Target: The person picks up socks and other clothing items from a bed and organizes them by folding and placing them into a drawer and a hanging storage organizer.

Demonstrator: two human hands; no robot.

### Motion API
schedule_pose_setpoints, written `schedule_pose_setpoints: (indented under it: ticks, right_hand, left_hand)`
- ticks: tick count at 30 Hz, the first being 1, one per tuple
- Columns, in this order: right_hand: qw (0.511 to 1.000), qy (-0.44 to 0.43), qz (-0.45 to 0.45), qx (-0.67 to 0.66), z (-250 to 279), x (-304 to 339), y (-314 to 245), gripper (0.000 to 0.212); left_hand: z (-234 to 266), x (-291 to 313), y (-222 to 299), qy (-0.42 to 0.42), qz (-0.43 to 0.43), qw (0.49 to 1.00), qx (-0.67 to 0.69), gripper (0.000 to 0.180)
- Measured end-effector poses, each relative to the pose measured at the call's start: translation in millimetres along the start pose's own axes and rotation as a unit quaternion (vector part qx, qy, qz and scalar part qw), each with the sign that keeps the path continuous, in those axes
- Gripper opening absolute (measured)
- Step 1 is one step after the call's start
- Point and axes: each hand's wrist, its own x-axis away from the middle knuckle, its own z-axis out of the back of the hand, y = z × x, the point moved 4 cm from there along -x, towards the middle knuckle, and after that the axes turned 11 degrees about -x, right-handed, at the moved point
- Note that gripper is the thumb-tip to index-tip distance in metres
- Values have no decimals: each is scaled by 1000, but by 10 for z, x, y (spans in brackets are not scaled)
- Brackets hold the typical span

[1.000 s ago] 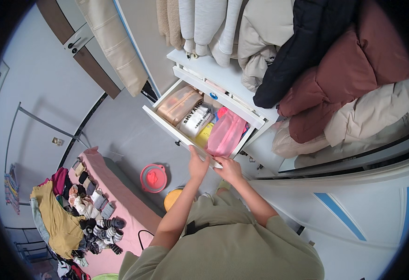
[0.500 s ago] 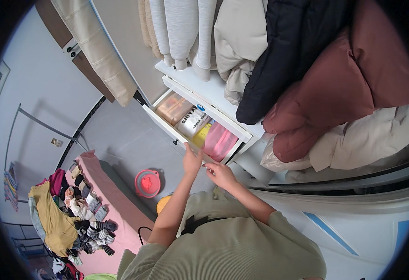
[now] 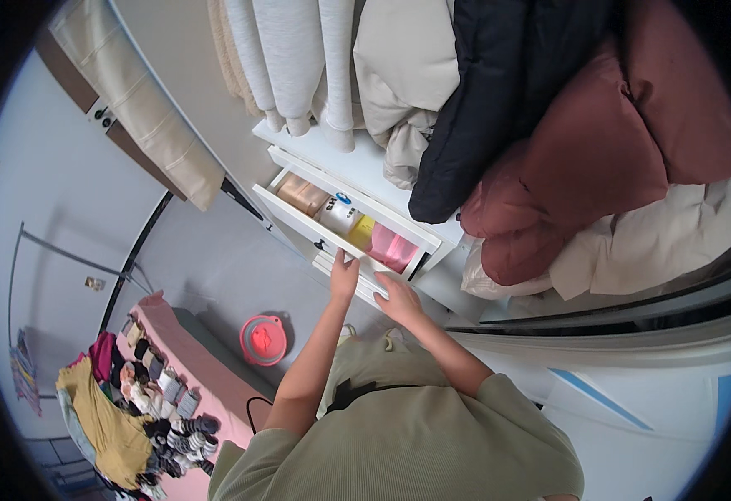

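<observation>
We place left hand and right hand against the drawer, fingers extended, clasping nothing. It stands partly out, not fully closed.

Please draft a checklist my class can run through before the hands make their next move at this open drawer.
1. Left hand at the drawer front: ok.
2. Right hand pressing on the front: cannot tell; its fingers are spread close to it.
3. White bag and pink bag inside the drawer: ok.
4. Hands clear of both bags: ok.
5. Drawer shut: not ok; its contents show.
6. Round basin on the floor apart from the drawer: ok.
</observation>
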Motion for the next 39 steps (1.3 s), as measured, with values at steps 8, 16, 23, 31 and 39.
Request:
schedule_pose_setpoints:
  ticks: [8,16,23,31,39]
  right_hand:
    - [993,99,-70,3,102,-184,83,48]
    - [958,280,-62,12,126,-302,287,47]
    - [937,337,-84,-42,196,-149,348,52]
    - [932,355,-59,-43,142,274,384,48]
    - [859,493,-16,-141,637,1114,-18,39]
  left_hand:
    - [-162,-407,-48,-136,-40,987,81,64]
    - [-251,-737,134,-284,-27,958,23,69]
    - [-360,-770,185,-317,-13,946,68,73]
    - [-473,-418,345,-318,-62,946,17,69]
    - [-800,641,685,-417,-224,865,168,39]
